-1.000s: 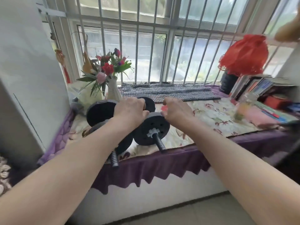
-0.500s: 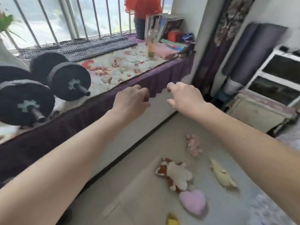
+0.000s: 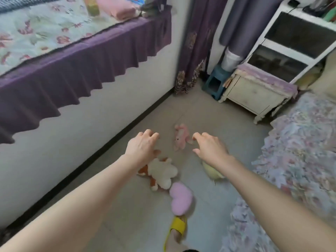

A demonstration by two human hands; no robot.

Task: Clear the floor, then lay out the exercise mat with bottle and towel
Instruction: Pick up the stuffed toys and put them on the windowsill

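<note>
Several soft toys lie on the tiled floor: a pink plush [image 3: 180, 137], a white and brown plush dog [image 3: 161, 172], a pale yellow plush [image 3: 211, 172] and a pink heart cushion [image 3: 180, 200]. My left hand [image 3: 141, 149] hovers above the plush dog, fingers spread, holding nothing. My right hand [image 3: 209, 146] reaches out to the right of the pink plush, open and empty, partly covering the yellow plush. A rolled purple mat [image 3: 238, 20] leans in the far corner. On the window ledge lie a folded pink towel [image 3: 116, 8] and a bottle [image 3: 92, 7].
The purple-skirted window ledge [image 3: 81, 57] runs along the left wall. A white cabinet [image 3: 254, 93] and blue stool [image 3: 216, 84] stand at the back, a floral bedspread [image 3: 294, 160] on the right. My foot in a yellow slipper [image 3: 177, 230] is near the heart cushion.
My hands left the dumbbells on the ledge. My view swung right and down to the floor, and both hands have lowered toward the toys, opening.
</note>
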